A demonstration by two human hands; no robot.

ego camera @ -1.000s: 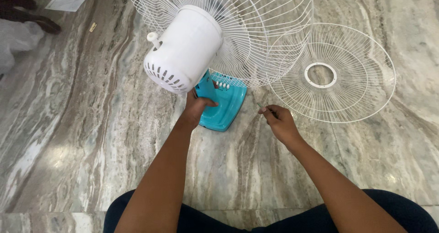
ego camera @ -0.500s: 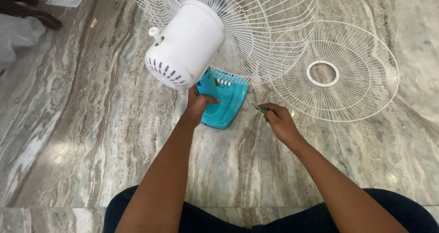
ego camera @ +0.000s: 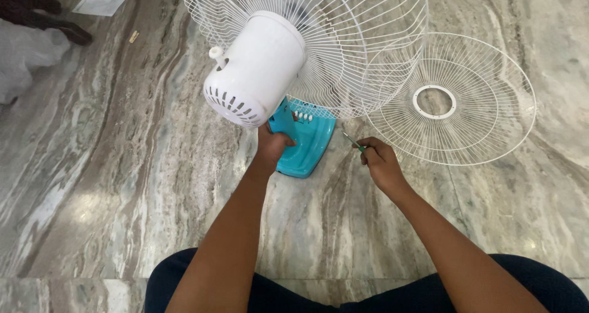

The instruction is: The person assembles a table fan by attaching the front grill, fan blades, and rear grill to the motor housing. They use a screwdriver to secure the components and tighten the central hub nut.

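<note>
hands: left (ego camera: pixel 272 146) on teal fan base (ego camera: pixel 307 142), right (ego camera: pixel 378 159) around screwdriver (ego camera: pixel 354 142)

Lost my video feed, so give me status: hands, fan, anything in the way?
Left hand grips teal fan stand. Right hand holds small screwdriver. Loose grille on floor beside, touching nothing held.

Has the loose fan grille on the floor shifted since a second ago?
No. The loose grille lies on the same marble floor veins; only the camera shifted.
</note>
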